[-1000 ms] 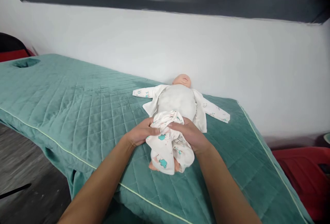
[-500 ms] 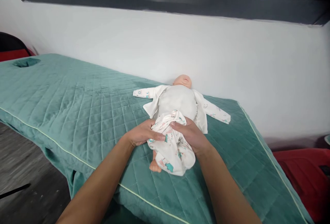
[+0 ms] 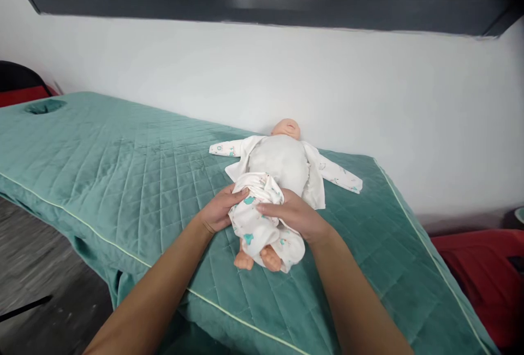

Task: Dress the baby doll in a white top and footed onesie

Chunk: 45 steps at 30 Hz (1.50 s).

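Note:
A baby doll (image 3: pixel 286 127) lies on its back on a green quilted bed cover (image 3: pixel 164 180), head toward the wall. Its white printed jacket (image 3: pixel 339 174) is spread open at both sides, over a pale cloth torso (image 3: pixel 278 158). Bunched around the doll's legs are white printed baby pants (image 3: pixel 256 216). My left hand (image 3: pixel 221 208) grips their left side, thumb on top. My right hand (image 3: pixel 297 213) holds the right side, its thumb across the front and its other fingers hidden. Both of the doll's feet (image 3: pixel 270 258) show below the fabric.
Behind the bed is a white wall (image 3: pixel 164 66) with a dark window frame (image 3: pixel 286 6) above it. A face hole (image 3: pixel 45 106) is at the bed's far left. Red luggage-like cases (image 3: pixel 478 268) stand at the lower right, below the bed's edge.
My hands have shifted the pants slightly up and left on the doll's legs. The second foot now shows beneath the fabric; earlier only one was visible.

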Each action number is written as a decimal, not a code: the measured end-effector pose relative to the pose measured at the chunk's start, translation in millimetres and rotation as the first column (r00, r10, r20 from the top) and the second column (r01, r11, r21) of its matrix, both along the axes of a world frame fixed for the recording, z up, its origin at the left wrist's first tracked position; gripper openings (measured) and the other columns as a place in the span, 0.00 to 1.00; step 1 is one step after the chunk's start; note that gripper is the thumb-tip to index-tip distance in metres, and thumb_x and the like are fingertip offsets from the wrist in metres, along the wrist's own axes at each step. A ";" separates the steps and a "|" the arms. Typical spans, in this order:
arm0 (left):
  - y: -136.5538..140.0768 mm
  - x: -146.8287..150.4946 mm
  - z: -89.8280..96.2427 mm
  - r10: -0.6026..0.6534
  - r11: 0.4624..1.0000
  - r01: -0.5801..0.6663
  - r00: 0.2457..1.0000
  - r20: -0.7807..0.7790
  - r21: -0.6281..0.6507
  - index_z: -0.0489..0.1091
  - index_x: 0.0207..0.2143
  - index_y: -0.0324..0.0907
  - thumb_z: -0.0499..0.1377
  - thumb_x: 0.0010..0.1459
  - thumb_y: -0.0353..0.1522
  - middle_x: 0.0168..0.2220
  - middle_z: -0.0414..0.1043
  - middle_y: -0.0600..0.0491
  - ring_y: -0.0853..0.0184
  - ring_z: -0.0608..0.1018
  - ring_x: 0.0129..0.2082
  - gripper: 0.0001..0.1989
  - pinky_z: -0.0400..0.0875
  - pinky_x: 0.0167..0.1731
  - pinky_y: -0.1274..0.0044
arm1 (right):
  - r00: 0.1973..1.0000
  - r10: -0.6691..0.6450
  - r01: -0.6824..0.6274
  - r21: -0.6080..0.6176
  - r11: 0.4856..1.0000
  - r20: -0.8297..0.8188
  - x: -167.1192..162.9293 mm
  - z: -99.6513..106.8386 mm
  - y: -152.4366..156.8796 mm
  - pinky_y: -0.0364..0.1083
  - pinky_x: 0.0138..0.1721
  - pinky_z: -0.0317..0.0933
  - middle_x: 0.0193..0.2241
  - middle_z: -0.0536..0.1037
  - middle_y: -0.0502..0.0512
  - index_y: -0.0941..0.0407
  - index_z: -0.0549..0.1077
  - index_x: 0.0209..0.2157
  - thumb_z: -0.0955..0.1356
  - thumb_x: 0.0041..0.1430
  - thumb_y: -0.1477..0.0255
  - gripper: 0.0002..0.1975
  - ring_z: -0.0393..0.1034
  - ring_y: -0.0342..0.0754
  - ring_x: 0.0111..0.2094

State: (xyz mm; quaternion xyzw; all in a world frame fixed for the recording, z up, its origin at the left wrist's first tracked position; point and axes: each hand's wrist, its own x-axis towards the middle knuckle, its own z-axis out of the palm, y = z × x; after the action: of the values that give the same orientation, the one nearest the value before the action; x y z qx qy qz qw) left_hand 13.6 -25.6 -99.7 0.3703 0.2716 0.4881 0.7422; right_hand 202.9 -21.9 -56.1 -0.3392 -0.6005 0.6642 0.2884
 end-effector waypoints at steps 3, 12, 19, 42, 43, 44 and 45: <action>0.0 -1.1 -3.3 -0.039 0.998 0.041 0.997 -0.068 0.039 0.76 0.42 0.34 0.69 0.47 0.42 0.33 0.78 0.47 0.69 0.76 0.29 0.24 0.70 0.30 0.80 | 0.990 -0.115 0.110 -0.067 0.992 -0.084 -0.6 -5.0 1.1 0.48 0.45 0.66 0.43 0.80 0.57 0.56 0.73 0.52 0.73 0.54 0.65 0.24 0.74 0.52 0.44; -1.2 -7.7 -1.1 -0.191 0.976 0.203 0.972 -0.137 0.076 0.76 0.42 0.34 0.74 0.36 0.32 0.34 0.78 0.46 0.66 0.77 0.31 0.27 0.73 0.33 0.77 | 0.987 -0.115 0.108 -0.064 0.992 -0.115 -6.2 0.1 -3.9 0.49 0.44 0.66 0.42 0.80 0.56 0.56 0.75 0.48 0.74 0.52 0.65 0.21 0.74 0.51 0.42; -1.5 -4.3 -5.7 -0.075 0.997 0.074 0.997 0.036 0.013 0.75 0.45 0.34 0.70 0.45 0.37 0.36 0.79 0.44 0.63 0.79 0.31 0.25 0.72 0.34 0.76 | 1.000 0.014 -0.013 0.022 1.000 -0.018 -2.0 0.2 -0.4 0.46 0.42 0.65 0.44 0.79 0.56 0.58 0.76 0.47 0.73 0.54 0.62 0.21 0.73 0.50 0.42; -6.9 -6.5 8.2 -0.161 0.963 0.205 0.959 -0.232 0.177 0.71 0.51 0.38 0.74 0.39 0.31 0.42 0.78 0.46 0.60 0.78 0.40 0.34 0.71 0.41 0.73 | 0.988 -0.151 0.150 -0.013 0.989 -0.018 -5.0 -0.5 -2.1 0.49 0.44 0.67 0.40 0.80 0.56 0.56 0.76 0.46 0.73 0.53 0.61 0.20 0.74 0.52 0.41; -7.1 -7.0 9.2 -0.153 0.967 0.200 0.952 -0.265 0.159 0.73 0.49 0.38 0.73 0.40 0.31 0.41 0.78 0.46 0.59 0.78 0.41 0.30 0.71 0.42 0.72 | 0.989 -0.150 0.150 -0.006 0.989 -0.011 -5.8 -0.6 -3.0 0.49 0.44 0.67 0.42 0.80 0.56 0.56 0.76 0.46 0.73 0.53 0.61 0.20 0.74 0.52 0.42; -7.0 -7.2 9.4 -0.142 0.972 0.189 0.948 -0.286 0.142 0.74 0.47 0.37 0.72 0.41 0.31 0.40 0.78 0.46 0.59 0.78 0.40 0.27 0.71 0.42 0.72 | 0.989 -0.150 0.150 -0.004 0.989 -0.008 -6.6 -0.8 -3.9 0.49 0.44 0.67 0.43 0.80 0.56 0.56 0.76 0.47 0.73 0.53 0.61 0.21 0.74 0.52 0.42; -6.6 -7.2 8.8 -0.133 0.976 0.177 0.947 -0.292 0.130 0.75 0.46 0.36 0.72 0.42 0.31 0.39 0.79 0.46 0.59 0.78 0.39 0.26 0.72 0.41 0.72 | 0.988 -0.152 0.152 -0.004 0.988 -0.006 -7.3 -0.9 -4.7 0.49 0.43 0.67 0.44 0.79 0.56 0.55 0.76 0.47 0.73 0.53 0.60 0.21 0.74 0.52 0.43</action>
State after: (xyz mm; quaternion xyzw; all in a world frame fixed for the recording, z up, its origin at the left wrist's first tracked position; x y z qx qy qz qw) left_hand 6.4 -32.2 -90.9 0.5126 0.3059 0.3900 0.7011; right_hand 195.6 -26.6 -57.1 -0.3824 -0.5710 0.6423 0.3392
